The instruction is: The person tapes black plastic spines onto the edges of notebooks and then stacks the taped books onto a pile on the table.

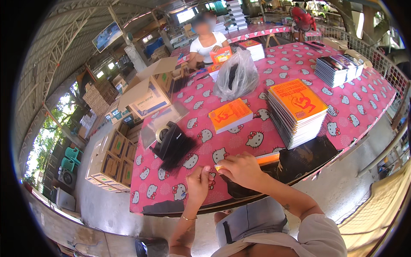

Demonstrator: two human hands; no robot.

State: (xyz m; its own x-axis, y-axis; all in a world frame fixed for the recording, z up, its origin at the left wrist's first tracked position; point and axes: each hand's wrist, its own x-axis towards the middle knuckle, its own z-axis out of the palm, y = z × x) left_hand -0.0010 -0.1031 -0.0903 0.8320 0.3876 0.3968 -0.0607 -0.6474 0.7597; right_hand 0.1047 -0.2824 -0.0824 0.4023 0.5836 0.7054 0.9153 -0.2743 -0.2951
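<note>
My right hand (242, 171) is closed over an orange-covered notebook (268, 159) at the table's near edge, hiding most of it. Beside it, my left hand (198, 183) is pinched, thumb against fingers; whatever it holds is too small to make out. A thin bluish tip (184, 193) shows by its lower side. The notebook lies by a black sheet (302, 160). Farther in stands a tall stack of spiral-bound orange notebooks (297, 105), and left of it a lower orange pile (231, 115). Thin black strands (176, 156) lie beside a black tape dispenser (171, 139).
A clear plastic bag (237, 77) sits mid-table on the pink patterned cover (274, 64). An open carton (150, 92) stands at the left edge, with stacked cartons (113, 158) on the floor. Dark notebooks (338, 69) lie far right. Across the table, a person (207, 45) holds an orange notebook.
</note>
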